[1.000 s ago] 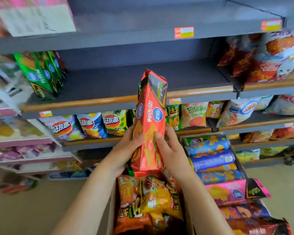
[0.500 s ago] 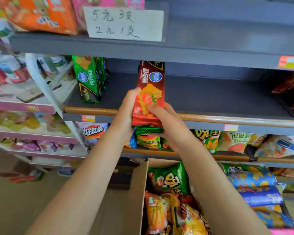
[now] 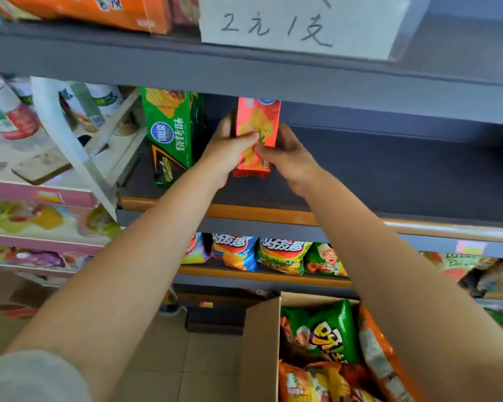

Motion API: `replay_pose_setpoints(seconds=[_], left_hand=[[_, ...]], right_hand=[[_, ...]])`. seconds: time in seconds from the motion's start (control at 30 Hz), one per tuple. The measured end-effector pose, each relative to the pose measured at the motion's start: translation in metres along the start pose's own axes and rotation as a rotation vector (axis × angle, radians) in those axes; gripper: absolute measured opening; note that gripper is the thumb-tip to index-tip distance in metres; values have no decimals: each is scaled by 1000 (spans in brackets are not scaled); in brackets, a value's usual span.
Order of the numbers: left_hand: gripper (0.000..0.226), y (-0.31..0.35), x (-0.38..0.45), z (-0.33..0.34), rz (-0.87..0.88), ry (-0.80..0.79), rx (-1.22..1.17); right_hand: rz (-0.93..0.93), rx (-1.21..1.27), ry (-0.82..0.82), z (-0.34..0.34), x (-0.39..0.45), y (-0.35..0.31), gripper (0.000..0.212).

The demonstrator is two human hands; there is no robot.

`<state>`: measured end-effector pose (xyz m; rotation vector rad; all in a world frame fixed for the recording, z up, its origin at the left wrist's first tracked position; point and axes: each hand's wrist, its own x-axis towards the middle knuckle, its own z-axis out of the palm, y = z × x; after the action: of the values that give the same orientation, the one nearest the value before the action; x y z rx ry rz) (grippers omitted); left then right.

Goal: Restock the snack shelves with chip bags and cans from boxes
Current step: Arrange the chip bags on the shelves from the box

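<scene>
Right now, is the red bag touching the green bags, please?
Apart: the head view shows dark shelf back and the left hand between the red bag and green bags.

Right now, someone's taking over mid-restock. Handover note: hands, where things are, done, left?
Left hand and right hand: both grip the red chip pack, upright, over the dark shelf.
The pack is just right of the green chip packs already standing there; whether its base touches the shelf yet is unclear.
Done: the red pack is out of the box and up at its slot.
Left: set it down and let go, then fill the bare shelf to the right from the open cardboard box below, which holds more chip bags.
</scene>
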<state>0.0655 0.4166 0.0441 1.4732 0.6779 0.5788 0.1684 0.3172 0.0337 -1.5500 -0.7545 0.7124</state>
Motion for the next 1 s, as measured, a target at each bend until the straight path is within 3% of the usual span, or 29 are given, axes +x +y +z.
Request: replay_pose_setpoints(seconds=[0.1, 0.3, 0.67, 0.77, 0.83, 0.9, 0.97, 1.0], left_hand=[[58, -5, 17, -1, 23, 17, 86], [39, -12, 21, -8, 23, 14, 230], [53, -17, 5, -34, -11, 37, 219], [50, -16, -1, -33, -9, 47, 241], [46, -11, -9, -29, -6, 60, 239], [27, -5, -24, -18, 12, 21, 180], [7, 4, -49, 3, 48, -38, 127], [8, 7, -66, 17, 69, -66, 120]], right_hand=[[-21, -65, 51, 2, 23, 10, 55], [-29, -181, 94, 9, 52, 16, 63], [3, -336, 130, 47, 93, 8, 73], [43, -319, 204, 34, 69, 4, 64], [29, -244, 271, 19, 39, -2, 41], [-2, -122, 306, 3, -8, -11, 11], [-27, -27, 339, -15, -67, -17, 16], [-35, -3, 375, -24, -100, -17, 21]])
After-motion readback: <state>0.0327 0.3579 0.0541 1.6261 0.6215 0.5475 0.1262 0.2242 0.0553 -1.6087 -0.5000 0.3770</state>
